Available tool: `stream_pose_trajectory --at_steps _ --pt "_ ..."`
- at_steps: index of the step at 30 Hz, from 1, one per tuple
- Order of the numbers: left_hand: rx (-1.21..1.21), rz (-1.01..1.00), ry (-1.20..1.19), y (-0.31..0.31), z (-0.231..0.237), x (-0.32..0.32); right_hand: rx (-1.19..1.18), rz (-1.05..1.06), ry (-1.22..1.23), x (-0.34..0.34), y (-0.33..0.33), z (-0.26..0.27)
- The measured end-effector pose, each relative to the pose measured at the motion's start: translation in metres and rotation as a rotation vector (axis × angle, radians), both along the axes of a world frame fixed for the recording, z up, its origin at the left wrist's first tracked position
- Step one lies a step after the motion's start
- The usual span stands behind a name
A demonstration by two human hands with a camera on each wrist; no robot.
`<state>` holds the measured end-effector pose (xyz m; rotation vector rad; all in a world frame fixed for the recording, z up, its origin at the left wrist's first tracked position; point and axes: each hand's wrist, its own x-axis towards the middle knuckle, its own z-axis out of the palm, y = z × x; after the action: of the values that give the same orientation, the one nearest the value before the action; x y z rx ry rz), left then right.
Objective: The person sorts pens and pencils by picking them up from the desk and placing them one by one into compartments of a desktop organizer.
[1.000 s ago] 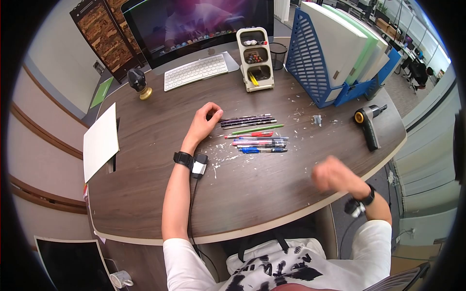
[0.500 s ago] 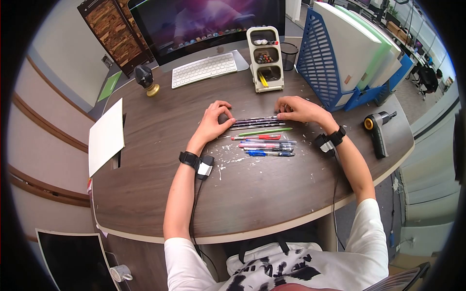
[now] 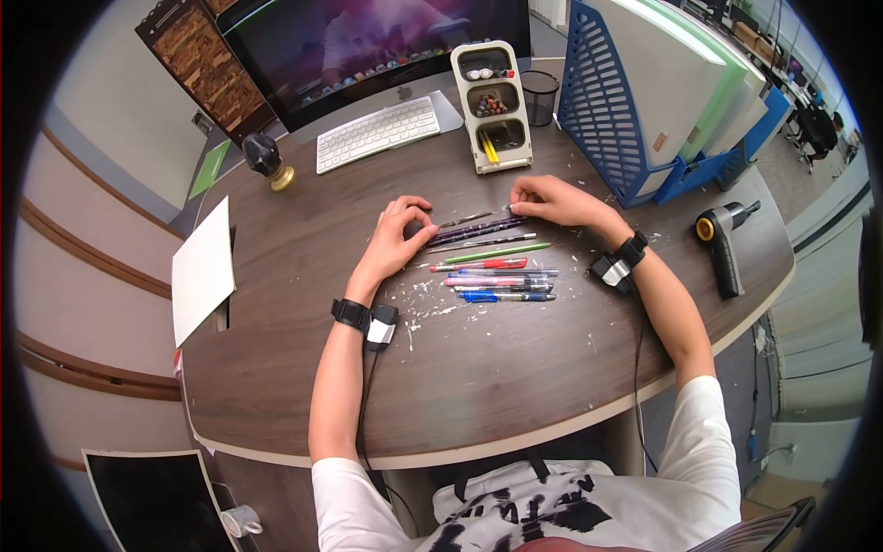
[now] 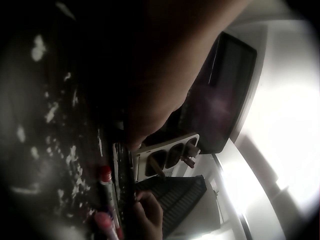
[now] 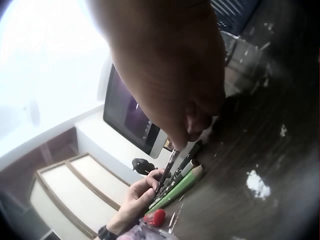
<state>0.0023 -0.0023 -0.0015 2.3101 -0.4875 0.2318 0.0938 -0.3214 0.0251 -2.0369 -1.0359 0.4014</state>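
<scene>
Near the desk's middle, my right hand pinches the right end of a dark patterned pencil, also seen in the right wrist view. My left hand has thumb and forefinger bent toward each other at the left ends of the purple-black pencils; whether it holds one is unclear. In front of them lies a silver-dark pencil. Closer to me are a green pencil, a red pen, pink and clear pens and a blue pen. The left wrist view is dark.
Behind the hands stand a keyboard, a monitor, a cream organizer and a mesh cup. At right are blue file racks and a black handheld tool. White scraps litter the desktop.
My right hand came from the desk's front right to the pencils' right ends. One dark pencil now lies angled, separated from the others at the back. My left hand stays at the left ends.
</scene>
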Motion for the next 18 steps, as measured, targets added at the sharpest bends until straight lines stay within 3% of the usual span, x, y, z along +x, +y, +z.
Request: stream_pose_trajectory --at_steps 6,13,18 --pt "-0.215 -0.014 0.012 0.005 -0.011 0.01 0.19 -0.056 0.31 0.007 0.002 -0.014" --pt "-0.355 0.024 0.189 0.011 -0.015 0.007 0.222 -0.128 0.297 0.004 0.005 -0.021" --pt "-0.327 0.044 0.177 0.009 -0.01 0.005 0.214 -0.146 0.325 0.005 0.003 -0.021"
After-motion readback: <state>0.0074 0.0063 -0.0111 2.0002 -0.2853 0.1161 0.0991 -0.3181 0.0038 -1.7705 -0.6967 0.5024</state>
